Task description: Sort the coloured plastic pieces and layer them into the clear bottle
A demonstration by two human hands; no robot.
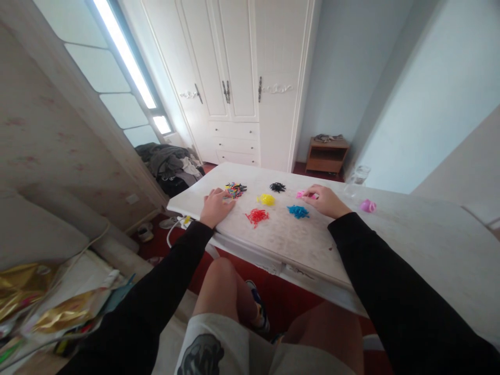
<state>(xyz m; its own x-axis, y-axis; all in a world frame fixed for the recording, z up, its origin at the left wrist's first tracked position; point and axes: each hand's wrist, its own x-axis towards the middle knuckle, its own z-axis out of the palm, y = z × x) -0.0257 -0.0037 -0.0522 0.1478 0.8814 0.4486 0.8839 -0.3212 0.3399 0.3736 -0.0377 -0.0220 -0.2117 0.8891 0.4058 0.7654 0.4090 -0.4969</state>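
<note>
Step in hand: sorting by colour, judged from the layout; 1 mixed heap and 5 single-colour heaps lay on the worktop [410, 234].
Left hand [214, 207]: lay palm down on the worktop, fingertips touching the near edge of the mixed pile [235, 189]; grip loose and flat, whether a piece was pinched could not be told.
Right hand [326, 201]: rested on the worktop with fingertips drawn together on the pink pile [303, 195]; it seemed to be pinching or setting down a pink piece, too small to confirm.
Mixed pile: many-coloured small pieces, far left of the group, just beside the left fingertips.
Sorted heaps: yellow pile [266, 199] at centre, black pile [277, 186] behind it, red pile [257, 216] nearest the person, blue pile [298, 211] to its right; all lay apart from one another.
Next move, as judged: a fine 2-finger pinch to lift 1 piece off the mixed pile without dragging its neighbours, then a carry across to the matching heap.
In the way: yellow and red heaps lay between the mixed pile and the pink and blue heaps; a low sleeve or wrist could scatter them.
Other things: a clear glass [358, 178] stood beyond the right hand, a small pink object [367, 206] lay to its right, both clear of the heaps.
Room: white wardrobe [242, 78] behind the worktop, small wooden stand [327, 153] in the corner, heap of clothes [172, 164] on the floor at left.
</note>
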